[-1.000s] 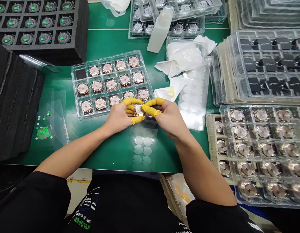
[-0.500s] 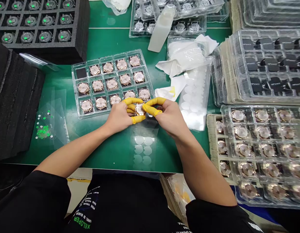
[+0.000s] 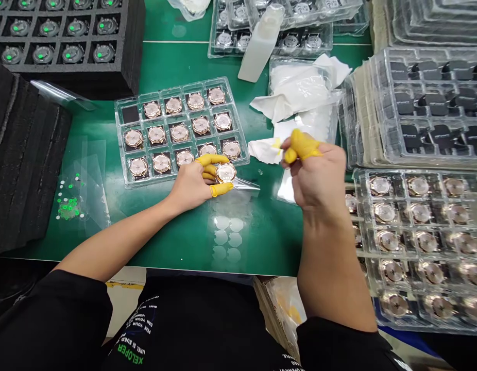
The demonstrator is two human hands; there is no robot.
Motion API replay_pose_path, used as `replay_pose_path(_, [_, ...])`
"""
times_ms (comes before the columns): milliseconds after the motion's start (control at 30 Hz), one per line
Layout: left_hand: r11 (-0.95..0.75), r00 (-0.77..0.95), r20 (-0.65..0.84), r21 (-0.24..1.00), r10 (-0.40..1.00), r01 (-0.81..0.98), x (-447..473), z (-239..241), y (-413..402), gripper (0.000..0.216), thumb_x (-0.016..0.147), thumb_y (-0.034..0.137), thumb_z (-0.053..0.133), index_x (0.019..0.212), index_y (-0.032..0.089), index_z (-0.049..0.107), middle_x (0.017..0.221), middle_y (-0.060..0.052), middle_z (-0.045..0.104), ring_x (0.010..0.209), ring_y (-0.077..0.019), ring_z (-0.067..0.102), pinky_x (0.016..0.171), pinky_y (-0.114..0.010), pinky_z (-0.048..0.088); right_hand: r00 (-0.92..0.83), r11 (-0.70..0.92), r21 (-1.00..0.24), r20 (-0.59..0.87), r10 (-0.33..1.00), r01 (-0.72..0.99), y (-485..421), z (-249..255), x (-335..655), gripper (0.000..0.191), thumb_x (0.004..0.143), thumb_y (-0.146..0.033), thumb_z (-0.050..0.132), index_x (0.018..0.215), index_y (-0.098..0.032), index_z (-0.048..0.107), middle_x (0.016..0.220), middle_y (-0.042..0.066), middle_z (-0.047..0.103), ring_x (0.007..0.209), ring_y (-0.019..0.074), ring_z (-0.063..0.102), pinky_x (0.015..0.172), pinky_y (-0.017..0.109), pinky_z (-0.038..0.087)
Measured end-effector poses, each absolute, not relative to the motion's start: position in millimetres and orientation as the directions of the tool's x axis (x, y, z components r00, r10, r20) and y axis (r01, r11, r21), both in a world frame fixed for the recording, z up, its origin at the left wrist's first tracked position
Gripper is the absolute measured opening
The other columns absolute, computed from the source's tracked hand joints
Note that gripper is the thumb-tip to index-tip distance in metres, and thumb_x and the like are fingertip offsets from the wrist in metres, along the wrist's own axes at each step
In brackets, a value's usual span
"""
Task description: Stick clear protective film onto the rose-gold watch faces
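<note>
My left hand (image 3: 196,180), with yellow finger cots on its fingertips, grips a rose-gold watch head (image 3: 225,173) by its edges, back or dial side up; I cannot tell which. Just beyond it lies a clear compartment tray (image 3: 127,176) of similar watch heads, one corner slot showing only a black pad. My right hand (image 3: 318,165) is raised to the right of the watch, its yellow-covered fingers curled together. Anything pinched in them is hidden. Beside those fingers lies a crumpled white wipe (image 3: 265,150). A sheet of round clear stickers (image 3: 227,239) lies nearest me.
Black foam trays (image 3: 124,74) of watch parts stand at the left, with small green and white dots (image 3: 70,206) on film. A translucent bottle (image 3: 259,46) leans at the back by white wipes (image 3: 285,98). Stacked clear trays (image 3: 362,190) line the right side.
My right hand has let go of the watch head and moved right and up, its fingers now curled by the white wipe. My left hand still holds the watch in nearly the same place.
</note>
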State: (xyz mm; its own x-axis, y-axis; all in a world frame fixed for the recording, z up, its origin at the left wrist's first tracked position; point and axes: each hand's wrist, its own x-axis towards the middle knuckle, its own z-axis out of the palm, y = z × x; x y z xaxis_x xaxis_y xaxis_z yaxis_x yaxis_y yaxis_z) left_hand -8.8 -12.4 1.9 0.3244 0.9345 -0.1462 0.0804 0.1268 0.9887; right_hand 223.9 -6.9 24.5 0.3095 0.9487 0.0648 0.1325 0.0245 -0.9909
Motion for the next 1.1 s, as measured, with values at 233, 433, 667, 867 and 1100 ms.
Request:
replay_pose_path(233, [0.126,0.316,-0.134,0.991,0.939,0.044,-8.2,0.4,-13.5,0.058,0.065,0.021,0.088,0.121,0.016,0.071,0.079,0.002,0.073,0.068,-0.0104,0.072,0.07,-0.022,0.062,0.03,-0.16,-0.986,-0.158,0.987,0.046,-16.9,16.3,184.7,0.049,0.073,-0.047,0.089,0.114,-0.027,0.071,0.104,0.003,0.071,0.079,0.0145,0.062,0.066,0.028,0.054])
replay_pose_path(433, [0.139,0.35,-0.129,0.99,0.928,-0.002,-8.4,-2.9,-14.2,0.06,0.065,0.02,0.088,0.122,0.016,0.07,0.083,-0.001,0.078,0.074,-0.0147,0.077,0.072,-0.025,0.063,-0.095,-0.345,-0.931,-0.336,0.937,-0.117,-24.1,14.0,165.0,0.043,0.052,-0.042,0.101,0.079,-0.019,0.077,0.072,0.001,0.07,0.066,0.0127,0.061,0.06,0.026,0.05])
replay_pose_path(667, [0.061,0.335,-0.085,0.995,0.938,0.08,-8.2,0.6,-15.7,0.055,0.068,0.022,0.088,0.12,0.016,0.073,0.071,0.004,0.069,0.061,-0.0075,0.064,0.06,-0.019,0.054,0.029,-0.422,-0.886,-0.435,0.9,-0.193,-22.6,19.6,164.4,0.035,0.059,-0.045,0.09,0.068,-0.016,0.073,0.049,-0.001,0.055,0.037,0.0064,0.036,0.034,0.024,0.016])
replay_pose_path(867, [0.078,0.362,-0.093,0.995,0.927,0.056,-8.7,-1.9,-13.7,0.059,0.069,0.024,0.088,0.125,0.016,0.071,0.077,0.002,0.073,0.067,-0.0096,0.069,0.067,-0.021,0.058,-0.089,-0.396,-0.909,-0.387,0.918,-0.134,-23.0,24.2,169.6,0.05,0.059,-0.056,0.095,0.082,-0.019,0.071,0.062,-0.002,0.059,0.049,0.0081,0.046,0.038,0.021,0.03])
replay_pose_path(1100, [0.106,0.374,-0.132,0.99,0.918,0.089,-1.7,-2.8,-10.4,0.08,0.07,0.024,0.09,0.144,0.023,0.059,0.086,-0.001,0.081,0.075,-0.0157,0.077,0.075,-0.027,0.064,0.117,-0.045,-0.998,-0.039,0.992,0.048,14.8,50.4,162.5,0.025,0.077,-0.033,0.081,0.099,-0.022,0.074,0.069,-0.002,0.059,0.059,0.0117,0.049,0.053,0.028,0.04])
